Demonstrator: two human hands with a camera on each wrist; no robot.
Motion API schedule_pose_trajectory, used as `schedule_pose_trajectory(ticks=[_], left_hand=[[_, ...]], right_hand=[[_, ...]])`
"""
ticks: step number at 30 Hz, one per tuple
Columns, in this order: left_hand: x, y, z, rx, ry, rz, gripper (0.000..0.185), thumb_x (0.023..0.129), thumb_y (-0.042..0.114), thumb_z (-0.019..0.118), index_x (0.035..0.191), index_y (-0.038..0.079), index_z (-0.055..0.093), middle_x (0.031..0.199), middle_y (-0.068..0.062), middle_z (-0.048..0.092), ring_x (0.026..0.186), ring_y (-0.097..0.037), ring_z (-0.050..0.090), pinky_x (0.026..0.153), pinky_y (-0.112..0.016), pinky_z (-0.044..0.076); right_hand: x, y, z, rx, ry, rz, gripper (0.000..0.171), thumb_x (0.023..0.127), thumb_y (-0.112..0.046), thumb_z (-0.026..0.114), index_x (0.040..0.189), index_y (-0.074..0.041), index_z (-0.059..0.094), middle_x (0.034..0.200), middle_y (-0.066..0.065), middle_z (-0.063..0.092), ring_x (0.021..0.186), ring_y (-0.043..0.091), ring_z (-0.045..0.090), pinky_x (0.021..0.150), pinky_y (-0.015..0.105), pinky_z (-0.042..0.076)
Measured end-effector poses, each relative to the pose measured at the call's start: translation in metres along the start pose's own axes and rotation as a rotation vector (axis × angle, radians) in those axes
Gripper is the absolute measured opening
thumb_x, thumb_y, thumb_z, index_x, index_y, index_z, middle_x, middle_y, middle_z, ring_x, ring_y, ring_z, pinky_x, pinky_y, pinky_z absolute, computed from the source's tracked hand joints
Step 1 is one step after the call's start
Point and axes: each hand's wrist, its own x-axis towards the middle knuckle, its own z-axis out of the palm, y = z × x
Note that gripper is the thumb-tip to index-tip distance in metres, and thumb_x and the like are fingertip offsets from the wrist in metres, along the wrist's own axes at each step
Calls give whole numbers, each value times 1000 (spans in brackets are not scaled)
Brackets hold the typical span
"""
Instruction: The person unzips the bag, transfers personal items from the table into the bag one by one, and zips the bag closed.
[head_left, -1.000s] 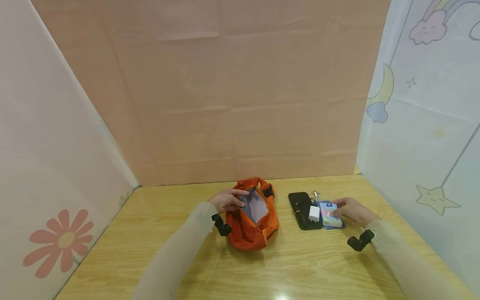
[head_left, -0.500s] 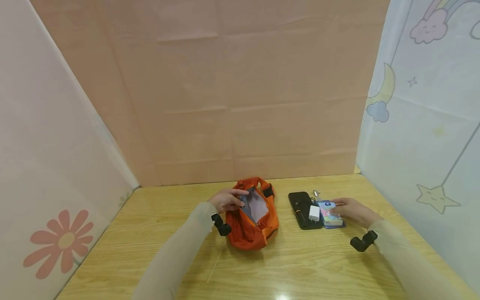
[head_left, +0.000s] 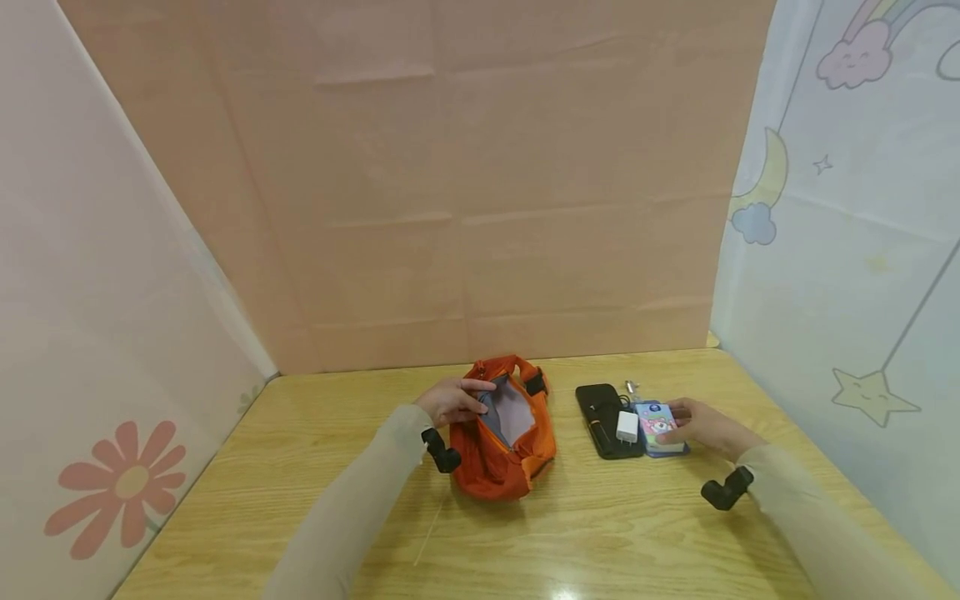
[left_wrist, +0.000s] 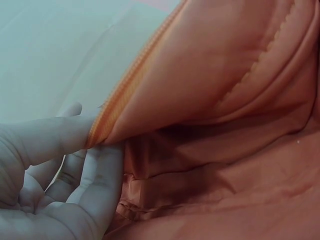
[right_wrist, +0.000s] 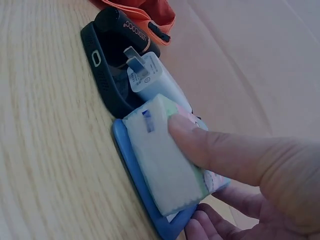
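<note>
Grip, right: right hand (head_left: 701, 425) pinches the tissue pack (head_left: 658, 427), thumb (right_wrist: 200, 145) on its near side, other fingers curled round the far side.
Grip, left: left hand (head_left: 453, 400) pinches the zipper edge of the orange bag (head_left: 504, 437), thumb over the zip, fingers (left_wrist: 95, 175) under the fabric, mouth held open.
Tissue pack: lies on the blue flat thing (right_wrist: 135, 180), right of the bag, well apart from the bag mouth; not clearly lifted off yet, can't tell.
Neighbours: white charger (head_left: 627, 426) touches the pack's bag-side edge and sits on the black phone (head_left: 603, 408); black tube with orange band (right_wrist: 122, 27) on the phone too, nearer the bag.
Small metal bit: behind the phone (head_left: 632, 387), too small to tell what.
Table: wooden table (head_left: 300, 500) carries everything, bag near the middle.
Risk 1: pack is soft, so a side pinch could squash it or let it slip on the way up.
Risk 2: charger rests against the pack, so pulling the pack toward the bag may drag or tip it off the phone.
Risk 3: blue thing under the pack could slide or cling and come along.
Risk 4: bag mouth held by one edge only; if that pinch slackens, the opening sags.
</note>
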Motion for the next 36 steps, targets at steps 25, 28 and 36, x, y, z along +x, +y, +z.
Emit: schedule_pose_trajectory(ticks=[25, 28, 36], left_hand=[[-2, 1, 1, 2, 10, 1, 49, 86, -12, 61, 132, 4, 60, 88, -2, 57, 77, -13, 64, 71, -26, 54], [-2, 1, 1, 7, 16, 3, 48, 86, -12, 62, 131, 5, 61, 90, -2, 57, 77, -13, 63, 71, -26, 54], [-2, 0, 0, 12, 4, 9, 49, 86, -11, 61, 132, 4, 60, 92, -1, 59, 78, -13, 64, 72, -26, 54]], right_hand=[[-5, 4, -2, 151, 61, 48, 76, 95, -14, 61, 141, 17, 9, 131, 45, 35, 94, 17, 63, 81, 31, 54], [-6, 3, -2, 217, 57, 36, 73, 96, -13, 60, 141, 14, 10, 127, 39, 43, 89, 15, 64, 77, 31, 55], [-10, -9, -6, 251, 63, 19, 74, 97, -22, 59, 145, 7, 11, 129, 29, 44, 86, 9, 59, 73, 32, 52]])
